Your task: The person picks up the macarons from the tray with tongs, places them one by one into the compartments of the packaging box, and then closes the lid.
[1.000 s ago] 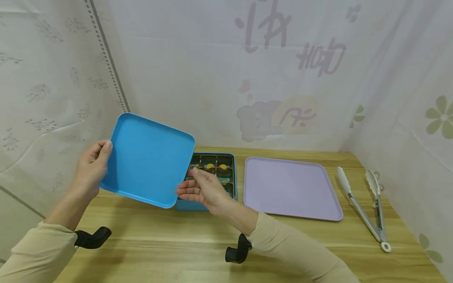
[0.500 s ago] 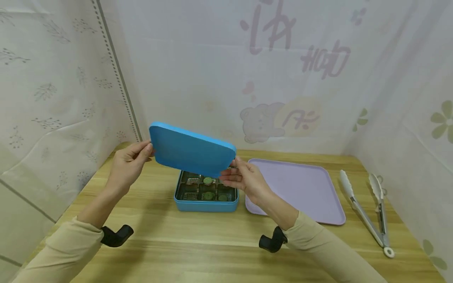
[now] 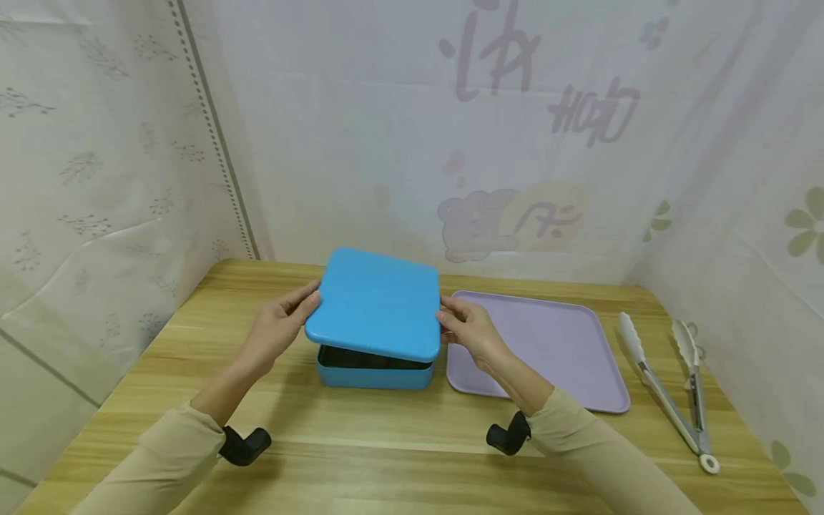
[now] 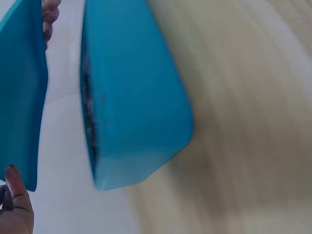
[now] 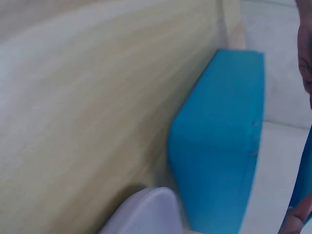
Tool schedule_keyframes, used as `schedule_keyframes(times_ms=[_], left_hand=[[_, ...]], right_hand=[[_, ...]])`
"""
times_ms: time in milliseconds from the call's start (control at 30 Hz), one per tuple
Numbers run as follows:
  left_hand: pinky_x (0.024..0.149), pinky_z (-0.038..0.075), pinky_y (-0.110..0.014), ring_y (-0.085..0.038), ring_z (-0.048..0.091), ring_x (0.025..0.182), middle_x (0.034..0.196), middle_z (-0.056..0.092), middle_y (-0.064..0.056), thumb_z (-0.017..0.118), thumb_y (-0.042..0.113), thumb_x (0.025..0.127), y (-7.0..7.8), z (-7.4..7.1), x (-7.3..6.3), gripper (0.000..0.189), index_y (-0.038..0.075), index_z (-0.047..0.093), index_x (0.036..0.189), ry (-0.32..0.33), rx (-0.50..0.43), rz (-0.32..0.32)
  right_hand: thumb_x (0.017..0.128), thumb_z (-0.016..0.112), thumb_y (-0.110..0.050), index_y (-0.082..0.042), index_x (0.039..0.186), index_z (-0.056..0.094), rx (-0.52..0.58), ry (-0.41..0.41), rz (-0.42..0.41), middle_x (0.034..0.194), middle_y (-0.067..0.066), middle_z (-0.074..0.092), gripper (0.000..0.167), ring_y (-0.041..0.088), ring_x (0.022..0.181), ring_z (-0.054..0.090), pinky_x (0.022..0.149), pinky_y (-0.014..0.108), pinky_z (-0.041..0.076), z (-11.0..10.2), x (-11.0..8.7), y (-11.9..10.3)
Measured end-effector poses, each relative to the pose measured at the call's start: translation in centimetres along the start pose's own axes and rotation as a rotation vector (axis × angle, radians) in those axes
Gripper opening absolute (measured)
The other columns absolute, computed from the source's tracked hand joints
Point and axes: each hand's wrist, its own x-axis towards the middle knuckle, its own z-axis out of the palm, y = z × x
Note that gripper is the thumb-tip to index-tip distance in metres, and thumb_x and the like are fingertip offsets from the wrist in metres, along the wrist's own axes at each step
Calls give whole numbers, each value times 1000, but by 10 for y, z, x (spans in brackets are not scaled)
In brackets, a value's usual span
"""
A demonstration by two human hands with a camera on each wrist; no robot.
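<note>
A blue lid hangs slightly tilted above a blue box, its outer face up. My left hand holds the lid by its left edge. At the right edge my right hand pinches it between thumb and fingers. A dark gap shows between lid and box at the front; the lid hides the box's contents in the head view. In the left wrist view the lid stands apart from the box. The right wrist view shows the box's side and part of my right hand.
Right of the box lies a flat lilac tray on the wooden table. Farther right is a pair of tongs with white tips. A patterned cloth hangs behind the table.
The lid has moved right and down over the box and turned from inner face showing to outer face up. Both hands moved with it; the right hand now pinches its edge.
</note>
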Motion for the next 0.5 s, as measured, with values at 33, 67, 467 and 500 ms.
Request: schedule_keyframes(times_ms=[33,67,467,500], left_hand=[[99,44,-29,-29,41,133,147,38,-12,45,44,98,-4,3,0,61,8,35,146,-11,-4,-17],[99,44,-31,-29,41,132,147,38,-13,46,42,98,-8,6,1,60,8,35,146,-20,-10,-30],[99,43,-35,-29,43,131,142,43,-17,55,25,96,-35,23,1,55,1,38,142,25,20,-56],[99,43,-36,-29,43,131,142,43,-17,56,25,96,-36,23,1,55,1,38,142,32,28,-59]], right_hand=[[97,52,-9,3,142,39,-20,14,-2,111,15,61,48,9,77,60,68,22,52,0,2,3],[97,53,-8,3,141,39,-42,26,-7,110,15,61,48,9,76,59,67,22,52,-1,3,5],[91,61,-3,5,142,37,-245,58,-82,96,13,49,57,14,75,52,65,33,54,9,14,24],[90,61,-3,5,142,36,-257,59,-84,96,13,49,58,14,75,52,66,34,54,10,14,24]])
